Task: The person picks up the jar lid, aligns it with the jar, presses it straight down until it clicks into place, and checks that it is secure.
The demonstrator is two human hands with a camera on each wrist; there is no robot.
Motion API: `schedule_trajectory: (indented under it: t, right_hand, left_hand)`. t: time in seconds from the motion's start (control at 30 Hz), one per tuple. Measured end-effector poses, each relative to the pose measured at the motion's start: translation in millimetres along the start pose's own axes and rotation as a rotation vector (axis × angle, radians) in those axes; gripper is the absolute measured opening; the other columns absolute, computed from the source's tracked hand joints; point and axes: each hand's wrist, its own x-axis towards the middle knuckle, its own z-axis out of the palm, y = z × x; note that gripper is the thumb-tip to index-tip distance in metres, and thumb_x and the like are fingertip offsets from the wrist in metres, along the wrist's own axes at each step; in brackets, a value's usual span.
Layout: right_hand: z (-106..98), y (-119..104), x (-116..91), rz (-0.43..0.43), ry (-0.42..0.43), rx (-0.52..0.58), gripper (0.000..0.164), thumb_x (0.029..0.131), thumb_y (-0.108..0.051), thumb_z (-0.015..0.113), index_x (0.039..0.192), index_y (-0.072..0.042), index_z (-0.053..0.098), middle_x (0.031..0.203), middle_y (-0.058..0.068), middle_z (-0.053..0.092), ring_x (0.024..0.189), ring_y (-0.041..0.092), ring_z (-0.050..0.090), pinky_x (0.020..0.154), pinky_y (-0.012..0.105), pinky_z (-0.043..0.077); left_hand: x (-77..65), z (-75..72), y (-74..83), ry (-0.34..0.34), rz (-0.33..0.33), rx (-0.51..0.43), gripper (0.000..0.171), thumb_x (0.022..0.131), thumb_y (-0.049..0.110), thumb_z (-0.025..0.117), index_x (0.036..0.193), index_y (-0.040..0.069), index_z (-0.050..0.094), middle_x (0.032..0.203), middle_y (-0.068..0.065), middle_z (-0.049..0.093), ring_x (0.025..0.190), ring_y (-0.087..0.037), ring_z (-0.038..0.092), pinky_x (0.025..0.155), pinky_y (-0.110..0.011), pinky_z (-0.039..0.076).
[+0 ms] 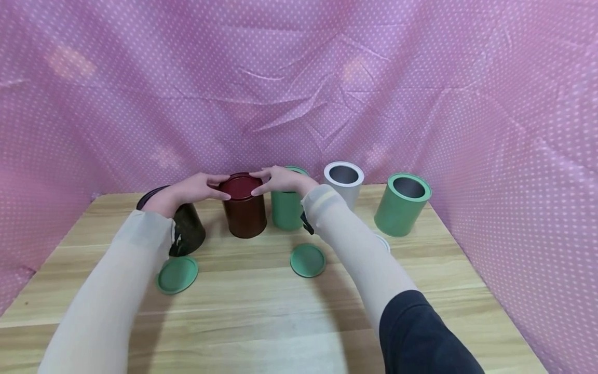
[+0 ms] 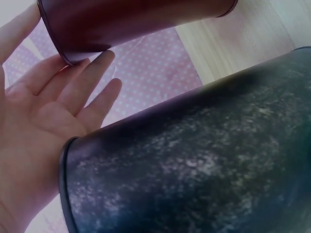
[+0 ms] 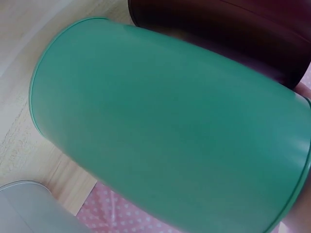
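A dark red can stands upright with a red lid on its top. My left hand touches the left side of its rim, thumb and fingers spread and fairly straight. From the other side my right hand rests on the rim, its thumb at the front edge and fingers at the back. In the left wrist view, fingertips of the left hand meet the rim of the red can. The right wrist view is mostly filled by a green can, which hides most of the right hand.
Beneath my left wrist stands a dark mottled can. An open white can and an open green can stand at right. Green lids lie on the wooden table; a white lid is partly behind my right arm. Pink dotted cloth surrounds the table.
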Motion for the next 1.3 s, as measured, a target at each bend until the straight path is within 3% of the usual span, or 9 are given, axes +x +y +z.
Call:
schedule_trajectory:
  t: [0.4, 0.6, 0.93, 1.17, 1.3]
  right_hand:
    - [-0.8, -2.6, -3.6, -0.021, 0.004, -0.008, 0.069, 0.087, -0.05, 0.067, 0.147, -0.031, 0.041, 0.158, 0.002, 0.031, 0.144, 0.021, 0.031, 0.116, 0.044, 0.029]
    - [-1.5, -4.1, -3.7, -0.002, 0.01, 0.017, 0.067, 0.087, -0.048, 0.068, 0.147, -0.032, 0.042, 0.154, 0.001, 0.038, 0.137, 0.019, 0.041, 0.114, 0.042, 0.034]
    - [-2.6, -7.7, -2.3, -0.035, 0.01, -0.049, 0.069, 0.087, -0.047, 0.067, 0.147, -0.026, 0.042, 0.148, 0.005, 0.047, 0.133, 0.019, 0.045, 0.111, 0.039, 0.037]
    - [-2.6, -8.9, -1.7, -0.014, 0.016, -0.052, 0.066, 0.088, -0.045, 0.067, 0.147, -0.025, 0.043, 0.16, 0.008, 0.026, 0.147, 0.024, 0.026, 0.118, 0.042, 0.027]
    - [-1.5, -10.2, -0.9, -0.025, 0.022, -0.053, 0.067, 0.09, -0.044, 0.066, 0.148, -0.023, 0.041, 0.161, 0.01, 0.022, 0.149, 0.025, 0.02, 0.119, 0.042, 0.025]
  left_hand:
    - [1.6, -5.7, 10.7, -0.037, -0.076, 0.078, 0.075, 0.089, 0.038, 0.068, 0.149, 0.007, 0.036, 0.151, -0.024, 0.036, 0.139, -0.043, 0.031, 0.112, -0.06, 0.027]
    - [3.0, -6.4, 14.3, -0.041, -0.074, 0.092, 0.072, 0.091, 0.033, 0.065, 0.149, 0.005, 0.035, 0.151, -0.024, 0.035, 0.139, -0.043, 0.031, 0.113, -0.06, 0.026]
    - [2.6, -8.9, 16.1, -0.065, -0.053, 0.134, 0.072, 0.091, 0.033, 0.065, 0.148, 0.002, 0.034, 0.145, -0.028, 0.042, 0.136, -0.045, 0.036, 0.111, -0.06, 0.029]
    - [2.7, -8.7, 14.8, -0.067, -0.025, 0.132, 0.072, 0.093, 0.033, 0.063, 0.149, -0.001, 0.032, 0.143, -0.029, 0.044, 0.135, -0.045, 0.037, 0.111, -0.06, 0.029]
    - [1.1, -9.7, 13.7, -0.065, -0.018, 0.145, 0.073, 0.093, 0.034, 0.062, 0.149, -0.002, 0.031, 0.142, -0.03, 0.045, 0.134, -0.046, 0.038, 0.11, -0.06, 0.031]
